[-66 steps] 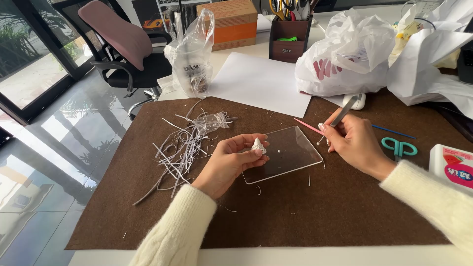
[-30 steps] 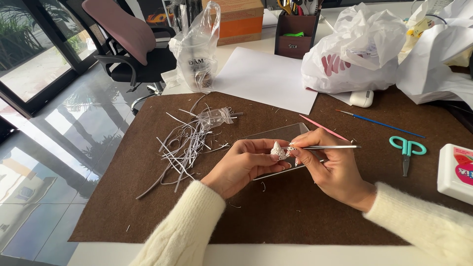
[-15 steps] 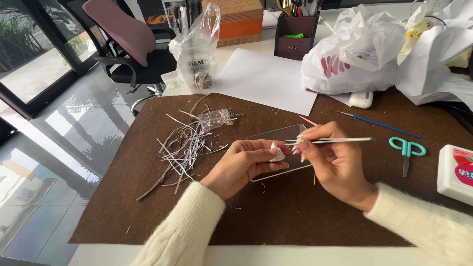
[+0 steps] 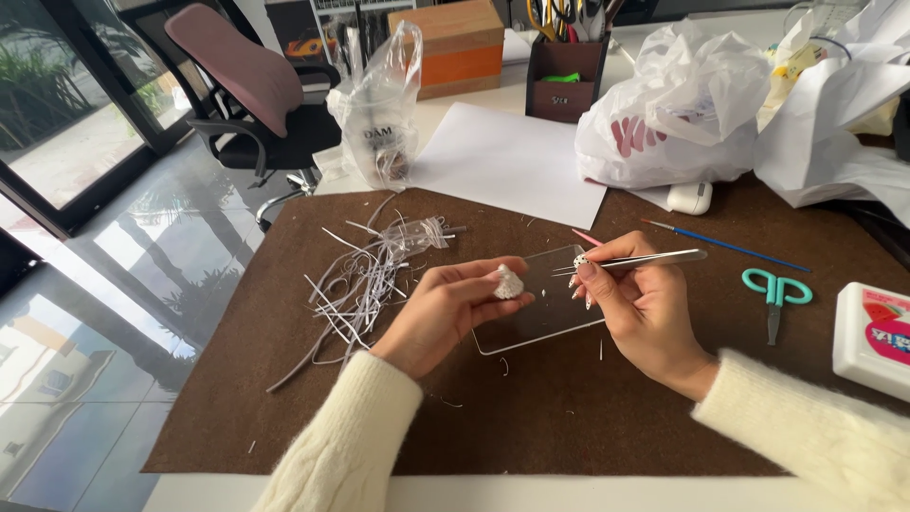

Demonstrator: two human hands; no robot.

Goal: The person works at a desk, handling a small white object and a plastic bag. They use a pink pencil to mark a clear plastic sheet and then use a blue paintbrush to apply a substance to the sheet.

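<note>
Holding tweezers beside paper ball

Paper strips lie left of the clear sheet.

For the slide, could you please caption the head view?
Left hand pinches a small white paper piece while right hand holds silver metal tweezers above a clear plastic sheet.

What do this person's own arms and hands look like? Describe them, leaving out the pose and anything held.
Both arms wear cream, cable-knit sweater sleeves with ribbed cuffs reaching the wrists. The left hand and right hand are bare: no gloves, and no rings or watch visible. The right hand's fingers have long nails with a pale polish or pattern, too small to make out.
</note>
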